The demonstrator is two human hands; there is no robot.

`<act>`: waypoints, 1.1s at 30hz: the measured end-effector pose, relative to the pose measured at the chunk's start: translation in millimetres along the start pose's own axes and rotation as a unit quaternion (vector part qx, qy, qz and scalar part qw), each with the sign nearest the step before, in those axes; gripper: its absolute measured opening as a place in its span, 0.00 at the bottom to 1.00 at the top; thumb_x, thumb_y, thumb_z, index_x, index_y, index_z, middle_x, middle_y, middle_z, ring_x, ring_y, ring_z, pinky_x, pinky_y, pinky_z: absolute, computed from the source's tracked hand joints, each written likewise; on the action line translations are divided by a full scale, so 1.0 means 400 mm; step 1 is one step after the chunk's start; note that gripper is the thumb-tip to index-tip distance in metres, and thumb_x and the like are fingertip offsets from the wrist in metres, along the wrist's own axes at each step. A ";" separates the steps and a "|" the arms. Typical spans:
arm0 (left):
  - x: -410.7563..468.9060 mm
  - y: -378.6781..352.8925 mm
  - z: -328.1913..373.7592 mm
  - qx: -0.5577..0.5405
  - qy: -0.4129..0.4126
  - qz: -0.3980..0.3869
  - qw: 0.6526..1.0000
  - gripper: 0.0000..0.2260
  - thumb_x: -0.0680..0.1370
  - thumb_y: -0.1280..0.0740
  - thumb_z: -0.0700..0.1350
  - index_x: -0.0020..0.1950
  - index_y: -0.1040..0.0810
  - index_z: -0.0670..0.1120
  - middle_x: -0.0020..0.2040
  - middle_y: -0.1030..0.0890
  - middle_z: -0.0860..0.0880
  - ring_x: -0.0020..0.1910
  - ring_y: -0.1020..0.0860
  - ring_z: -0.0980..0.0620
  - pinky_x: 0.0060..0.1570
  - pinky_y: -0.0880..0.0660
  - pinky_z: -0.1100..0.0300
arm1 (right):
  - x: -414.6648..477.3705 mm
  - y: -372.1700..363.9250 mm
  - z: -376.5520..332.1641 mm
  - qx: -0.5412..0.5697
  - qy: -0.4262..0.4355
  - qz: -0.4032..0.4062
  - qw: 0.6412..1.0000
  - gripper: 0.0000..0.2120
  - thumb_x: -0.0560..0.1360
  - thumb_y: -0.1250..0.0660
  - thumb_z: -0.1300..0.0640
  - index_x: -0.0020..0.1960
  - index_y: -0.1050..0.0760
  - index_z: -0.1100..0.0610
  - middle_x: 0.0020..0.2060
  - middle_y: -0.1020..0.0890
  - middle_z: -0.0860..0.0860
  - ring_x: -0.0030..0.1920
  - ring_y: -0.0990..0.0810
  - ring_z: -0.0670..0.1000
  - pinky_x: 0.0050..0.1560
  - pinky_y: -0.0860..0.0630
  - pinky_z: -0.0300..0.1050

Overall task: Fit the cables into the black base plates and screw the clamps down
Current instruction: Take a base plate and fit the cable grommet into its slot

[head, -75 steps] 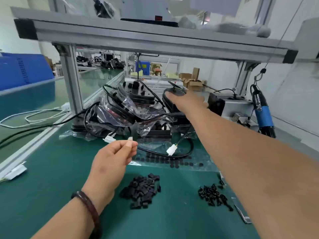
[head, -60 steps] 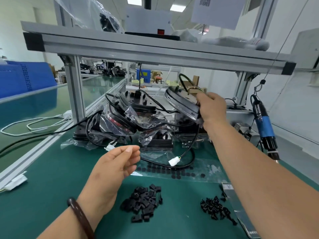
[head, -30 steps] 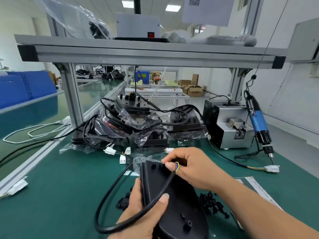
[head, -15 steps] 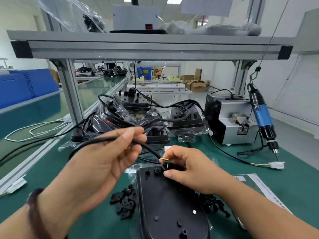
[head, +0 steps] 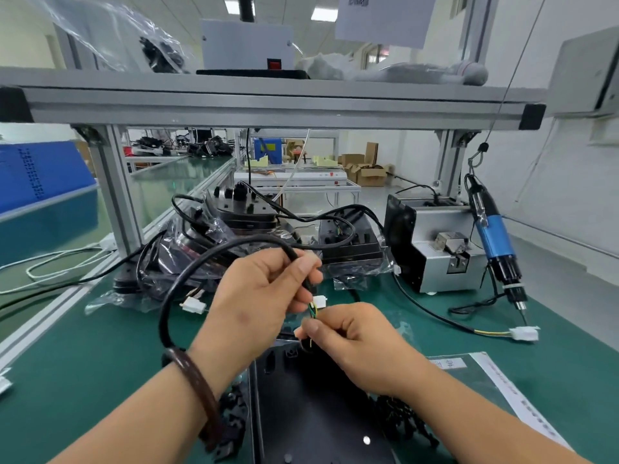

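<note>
A black base plate lies flat on the green mat right in front of me. A black cable arcs from behind my left wrist up and over to my left hand, which pinches it near its end. Thin coloured wires run down from there to my right hand, which pinches them just above the plate's far edge. Small black clamps lie partly hidden under my left forearm, and black screws sit beside my right wrist.
More base plates and cables in plastic bags are piled at the back. A grey screw feeder stands at the right, a blue electric screwdriver hanging beside it. Another cable with a white connector lies on the mat. An aluminium shelf frame runs overhead.
My right hand fetched a base plate from the pile and laid it in front of me. Both hands have since lifted the cable, and my right hand now pinches its coloured wires.
</note>
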State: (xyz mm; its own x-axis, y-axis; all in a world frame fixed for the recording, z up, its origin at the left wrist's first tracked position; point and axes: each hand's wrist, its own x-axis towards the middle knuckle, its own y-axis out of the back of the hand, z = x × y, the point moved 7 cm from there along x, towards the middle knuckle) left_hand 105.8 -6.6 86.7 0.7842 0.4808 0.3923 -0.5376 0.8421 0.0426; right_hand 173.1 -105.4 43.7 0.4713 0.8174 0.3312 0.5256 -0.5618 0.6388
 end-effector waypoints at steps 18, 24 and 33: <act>0.019 -0.068 -0.009 0.032 0.072 -0.275 0.958 0.17 0.77 0.39 0.58 0.45 0.17 0.48 0.28 0.31 0.52 0.29 0.31 0.55 0.37 0.27 0.63 | 0.224 0.206 -0.092 0.451 -0.158 0.106 0.872 0.07 0.78 0.36 0.58 0.43 0.24 0.58 0.21 0.31 0.45 0.23 0.31 0.44 0.25 0.33 0.35; 0.017 0.046 0.009 -0.031 0.140 -0.274 0.951 0.20 0.72 0.34 0.55 0.59 0.20 0.45 0.46 0.17 0.45 0.45 0.19 0.49 0.45 0.22 0.60 | 0.220 0.173 -0.083 0.605 -0.151 0.087 0.777 0.14 0.75 0.33 0.52 0.34 0.22 0.58 0.27 0.26 0.49 0.25 0.33 0.45 0.27 0.39 0.35; 0.019 0.050 0.217 0.027 -0.036 -0.072 0.996 0.09 0.78 0.37 0.52 0.56 0.21 0.56 0.35 0.22 0.64 0.28 0.27 0.64 0.33 0.25 0.68 | 0.248 0.107 -0.209 0.629 -0.125 0.051 0.765 0.11 0.76 0.32 0.61 0.35 0.26 0.59 0.24 0.32 0.47 0.19 0.38 0.41 0.18 0.42 0.30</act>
State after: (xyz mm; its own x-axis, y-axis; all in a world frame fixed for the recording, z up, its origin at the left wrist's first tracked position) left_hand 74.3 -7.1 170.4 0.8315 0.3347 0.4434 -0.4378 0.8861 0.1523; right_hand 183.0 -37.7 162.1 0.5933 0.7998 0.0915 0.6692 -0.4268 -0.6083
